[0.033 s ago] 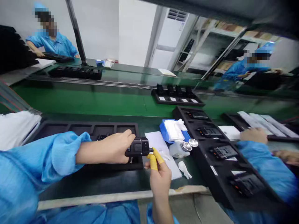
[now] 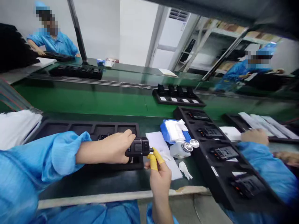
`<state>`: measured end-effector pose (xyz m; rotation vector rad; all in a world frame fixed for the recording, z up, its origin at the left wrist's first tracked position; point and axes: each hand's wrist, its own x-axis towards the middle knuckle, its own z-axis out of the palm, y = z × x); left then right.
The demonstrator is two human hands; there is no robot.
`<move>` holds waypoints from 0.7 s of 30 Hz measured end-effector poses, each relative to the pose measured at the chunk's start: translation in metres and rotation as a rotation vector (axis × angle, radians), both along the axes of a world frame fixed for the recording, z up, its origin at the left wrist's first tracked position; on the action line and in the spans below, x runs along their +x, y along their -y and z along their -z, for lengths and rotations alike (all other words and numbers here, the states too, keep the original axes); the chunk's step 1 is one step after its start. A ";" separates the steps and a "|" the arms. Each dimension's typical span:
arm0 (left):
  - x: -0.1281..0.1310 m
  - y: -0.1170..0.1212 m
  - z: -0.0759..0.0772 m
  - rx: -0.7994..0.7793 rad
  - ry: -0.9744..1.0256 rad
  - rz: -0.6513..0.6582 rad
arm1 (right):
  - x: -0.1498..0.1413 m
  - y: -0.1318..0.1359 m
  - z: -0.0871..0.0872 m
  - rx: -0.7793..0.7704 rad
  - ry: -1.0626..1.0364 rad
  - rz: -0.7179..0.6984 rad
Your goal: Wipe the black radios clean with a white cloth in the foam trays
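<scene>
My left hand point(image 2: 116, 147) is closed around a black handheld radio point(image 2: 138, 147), held level above the near edge of a black compartment tray point(image 2: 102, 126). From the right end of the radio a short dark knob point(image 2: 151, 150) sticks out. My right hand point(image 2: 159, 174) wears yellow finger cots point(image 2: 153, 161) on two fingers, which pinch at this knob. Behind the fingers lies a white sheet of paper point(image 2: 156, 139) on the dark green bench. The palm side of my left hand and part of the radio's body are hidden.
Right of the paper stand a blue tissue box point(image 2: 165, 130) and a white pump bottle point(image 2: 177, 151), with a crumpled tissue point(image 2: 185, 170) nearby. A long black tray point(image 2: 201, 155) holds several radios. A co-worker's arm point(image 2: 263, 158) reaches in at the right. White sheets point(image 2: 18, 127) are stacked left.
The view has shifted very slightly, so the background sits a little further right. Both hands and the radio keep the same pose.
</scene>
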<state>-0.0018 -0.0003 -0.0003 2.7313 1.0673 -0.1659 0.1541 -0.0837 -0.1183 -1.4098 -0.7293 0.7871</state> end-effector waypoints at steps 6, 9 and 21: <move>-0.012 0.005 -0.001 -0.015 -0.017 -0.056 | -0.008 0.002 -0.001 -0.014 0.057 -0.048; -0.020 0.009 -0.001 0.017 -0.024 -0.057 | -0.014 0.001 0.003 -0.013 0.098 -0.083; -0.036 0.012 0.007 0.030 0.012 -0.068 | -0.026 -0.001 0.004 -0.016 0.183 -0.117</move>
